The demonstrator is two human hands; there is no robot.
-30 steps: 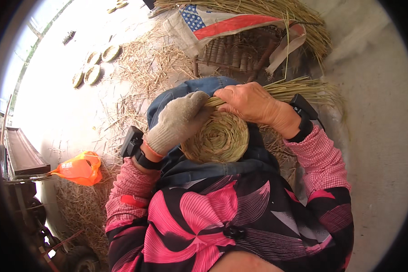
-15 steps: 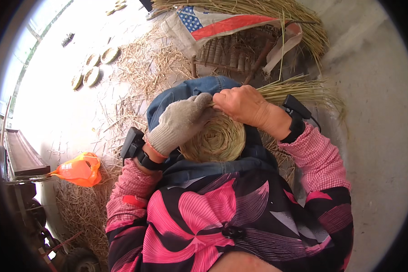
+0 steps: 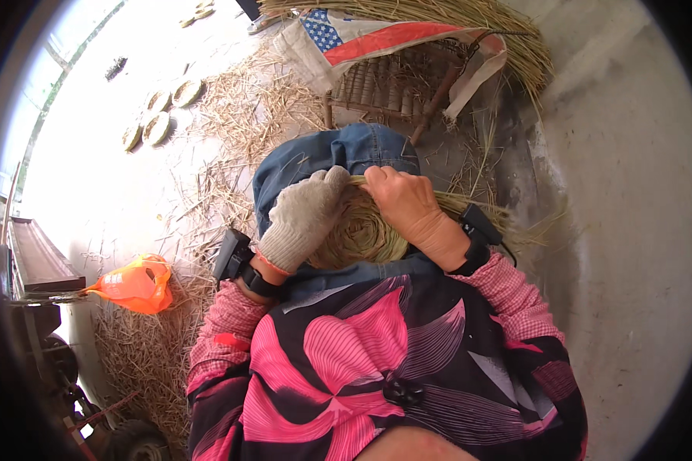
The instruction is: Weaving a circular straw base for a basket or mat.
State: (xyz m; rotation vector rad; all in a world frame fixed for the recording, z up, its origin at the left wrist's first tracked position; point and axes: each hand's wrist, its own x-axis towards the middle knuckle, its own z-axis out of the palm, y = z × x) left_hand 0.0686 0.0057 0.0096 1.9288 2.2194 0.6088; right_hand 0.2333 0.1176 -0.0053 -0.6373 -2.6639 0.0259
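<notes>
A round coiled straw basket (image 3: pixel 359 238) rests on my lap over blue denim. My left hand (image 3: pixel 304 213), in a pale knitted glove, closes on its far-left rim. My bare right hand (image 3: pixel 409 206) pinches a short length of straw strand (image 3: pixel 357 180) that spans the gap between both hands above the rim. Loose ends of a straw bundle (image 3: pixel 507 219) trail out to the right from beneath my right hand and wrist. The gloved fingertips and the far part of the rim are partly hidden. Both wrists carry black strapped-on devices.
Beyond my knees stands a low slatted bamboo chair (image 3: pixel 384 84), draped with a printed cloth (image 3: pixel 392 42) and a large straw sheaf (image 3: pixel 507 46). Several shallow straw baskets (image 3: pixel 157 128) sit at far left. An orange plastic bag (image 3: pixel 137 284) hangs beside a wheeled cart (image 3: pixel 46 265).
My right hand has turned, its wrist and forearm coming lower and inward. The trailing straw has swung down toward me. My left hand stays at the rim, shifted slightly.
</notes>
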